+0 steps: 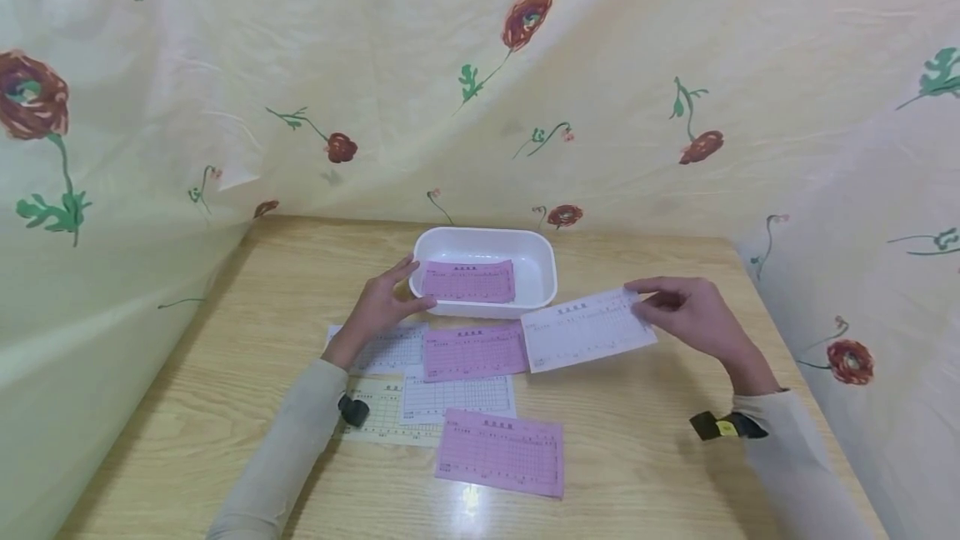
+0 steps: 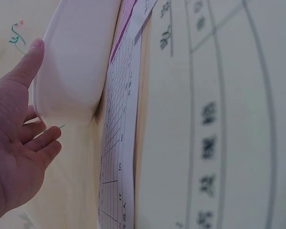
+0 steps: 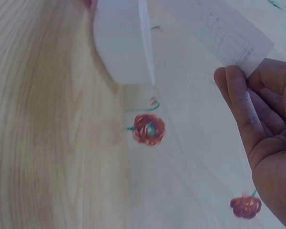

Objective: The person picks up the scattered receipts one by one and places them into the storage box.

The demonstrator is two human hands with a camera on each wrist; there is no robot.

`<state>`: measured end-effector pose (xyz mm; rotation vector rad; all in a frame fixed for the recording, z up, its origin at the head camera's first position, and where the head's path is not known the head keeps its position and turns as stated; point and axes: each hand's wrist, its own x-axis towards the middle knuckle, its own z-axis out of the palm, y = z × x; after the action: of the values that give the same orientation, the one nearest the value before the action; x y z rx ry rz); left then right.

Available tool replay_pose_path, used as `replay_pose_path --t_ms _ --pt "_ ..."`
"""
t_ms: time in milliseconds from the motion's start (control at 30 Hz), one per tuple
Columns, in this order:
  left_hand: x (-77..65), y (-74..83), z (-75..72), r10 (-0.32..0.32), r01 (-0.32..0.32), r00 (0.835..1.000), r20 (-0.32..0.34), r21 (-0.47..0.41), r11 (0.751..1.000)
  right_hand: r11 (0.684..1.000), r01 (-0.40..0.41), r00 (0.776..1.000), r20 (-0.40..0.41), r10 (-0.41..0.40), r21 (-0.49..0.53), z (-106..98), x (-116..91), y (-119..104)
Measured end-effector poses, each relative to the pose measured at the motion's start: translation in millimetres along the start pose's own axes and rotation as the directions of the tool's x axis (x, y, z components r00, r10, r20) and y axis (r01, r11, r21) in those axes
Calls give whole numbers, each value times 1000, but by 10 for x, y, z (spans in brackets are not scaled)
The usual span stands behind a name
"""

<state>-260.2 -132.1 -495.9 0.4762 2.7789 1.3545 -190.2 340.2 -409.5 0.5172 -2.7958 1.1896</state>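
Note:
My left hand [image 1: 381,300] is at the left end of a white plastic tub [image 1: 536,273], thumb along its near side and index finger at the far rim. In the left wrist view the other fingers [image 2: 50,140] curl loosely beside the tub's end. A pink printed slip [image 1: 469,282] lies inside the tub. With thumb and fingertips my right hand [image 1: 686,311] pinches the right end of a white printed slip [image 1: 585,330], raised and tilted in front of the tub. Its left edge overlaps a pink slip [image 1: 474,352] on the table in the head view.
White slips [image 1: 459,398], a yellow slip [image 1: 375,407] and another pink slip [image 1: 501,452] lie partly overlapping on the wooden table [image 1: 637,457], below the tub. A flowered cloth [image 1: 420,82] hangs behind the table and along both sides.

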Motion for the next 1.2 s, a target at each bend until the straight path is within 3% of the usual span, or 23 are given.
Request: replay_pose_path --t_ms 267,600,733,967,1200 --pt "-4 -34 -4 8 -8 1000 4 -22 1000 999 -6 996 -91 10 38 42 81 -99" --pt "-17 -54 4 19 -19 1000 -7 -25 1000 995 7 970 -241 17 102 150 272 -206" --pt "-10 -57 5 22 -22 1000 -5 -23 1000 991 -17 964 -262 52 133 188 347 -265" --pt "-20 -74 -3 23 -23 1000 4 -19 1000 984 6 961 -274 44 178 268 489 -354" --pt "-30 -67 -26 20 -20 1000 14 -24 1000 979 -14 966 -249 65 201 352 637 -398"
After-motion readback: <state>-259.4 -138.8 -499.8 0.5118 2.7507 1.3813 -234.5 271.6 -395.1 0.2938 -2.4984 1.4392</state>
